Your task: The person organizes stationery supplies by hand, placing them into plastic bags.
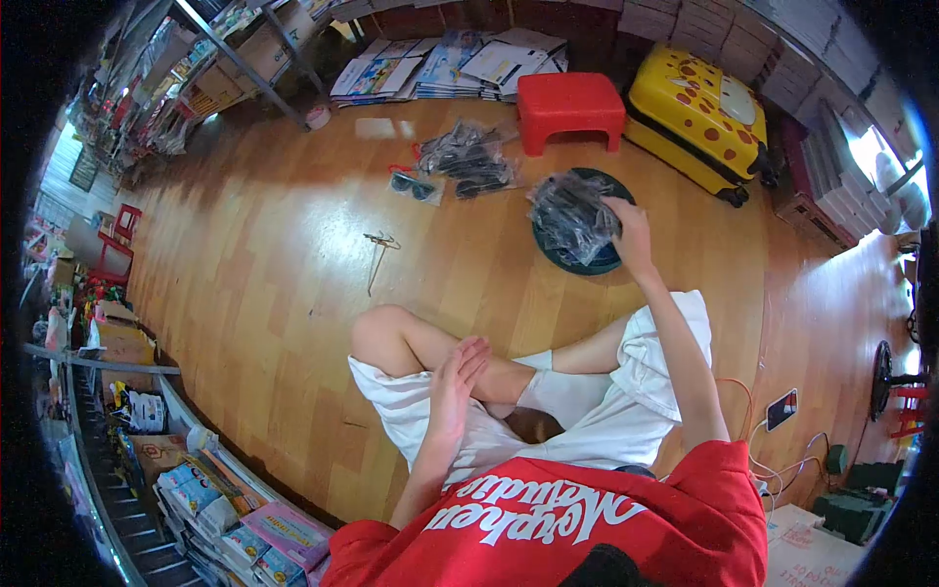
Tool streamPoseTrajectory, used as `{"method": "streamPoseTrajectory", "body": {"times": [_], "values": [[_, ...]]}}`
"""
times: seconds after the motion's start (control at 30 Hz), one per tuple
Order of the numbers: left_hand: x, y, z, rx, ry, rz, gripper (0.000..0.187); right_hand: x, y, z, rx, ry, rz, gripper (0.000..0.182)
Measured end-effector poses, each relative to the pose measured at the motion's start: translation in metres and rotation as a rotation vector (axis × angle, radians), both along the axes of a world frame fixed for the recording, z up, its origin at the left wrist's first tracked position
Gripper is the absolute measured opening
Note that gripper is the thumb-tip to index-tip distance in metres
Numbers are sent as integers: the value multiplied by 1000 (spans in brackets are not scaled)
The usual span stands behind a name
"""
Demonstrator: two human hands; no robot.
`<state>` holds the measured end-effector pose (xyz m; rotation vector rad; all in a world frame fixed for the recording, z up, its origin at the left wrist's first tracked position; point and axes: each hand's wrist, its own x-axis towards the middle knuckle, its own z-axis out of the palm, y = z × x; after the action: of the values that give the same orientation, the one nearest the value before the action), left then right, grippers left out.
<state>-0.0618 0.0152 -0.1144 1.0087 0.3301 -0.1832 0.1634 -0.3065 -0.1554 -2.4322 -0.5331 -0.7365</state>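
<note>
I sit cross-legged on a wooden floor in a red shirt and white shorts. My right hand [631, 230] reaches forward, its fingers closed on the edge of a bundle of clear plastic packets with dark items inside [572, 215]. That bundle lies on a dark round tray [587, 262]. My left hand [455, 383] rests flat on my shin with the fingers straight, holding nothing. A second heap of the same packets [469, 157] lies farther away on the floor, and a single packet with sunglasses [415, 186] sits to its left.
A red plastic stool [570, 106] and a yellow spotted suitcase [699, 115] stand beyond the tray. Stacks of booklets [440, 64] line the far wall. A thin metal tool [378, 249] lies on the floor. A phone on a cable [782, 409] lies at my right. Shelves of goods [147, 430] run along the left.
</note>
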Motion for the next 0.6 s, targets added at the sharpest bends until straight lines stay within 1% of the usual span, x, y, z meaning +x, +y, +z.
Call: {"method": "streamPoseTrajectory", "body": {"times": [0.03, 0.1, 0.17, 0.23, 0.27, 0.33, 0.37, 0.4, 0.47, 0.5, 0.53, 0.6], "values": [[2, 0, 6, 20, 0, -6, 47, 0, 3, -6, 14, 94, 3, 54], [9, 5, 12, 78, -10, -9, 45, -2, 4, -11, 109, 114, -26, 59], [21, 16, 15, 154, -31, -9, 42, -10, 2, -4, 195, 136, -33, 65], [44, 36, 9, 280, -30, -4, 38, -27, 4, 18, 366, 198, -21, 55], [61, 47, 8, 341, -26, -6, 36, -37, 4, 20, 449, 232, -20, 50], [128, 67, 18, 735, -240, -62, 31, -55, -3, -1, 756, 369, -50, 37], [159, 70, 10, 787, -289, -70, 29, -59, -7, -9, 910, 430, -70, 32], [189, 73, -4, 838, -337, -81, 28, -60, -10, -18, 977, 446, -139, 30], [257, 95, -61, 1162, -364, -139, 33, -59, -18, -37, 1105, 473, -288, 29], [283, 99, -69, 1270, -337, -165, 34, -53, -25, -46, 1190, 492, -331, 30], [309, 103, -78, 1373, -314, -194, 36, -50, -22, -39, 1300, 495, -331, 32], [364, 134, -115, 1596, -738, -263, 41, -44, -13, -17, 1517, 481, -342, 34]]}}
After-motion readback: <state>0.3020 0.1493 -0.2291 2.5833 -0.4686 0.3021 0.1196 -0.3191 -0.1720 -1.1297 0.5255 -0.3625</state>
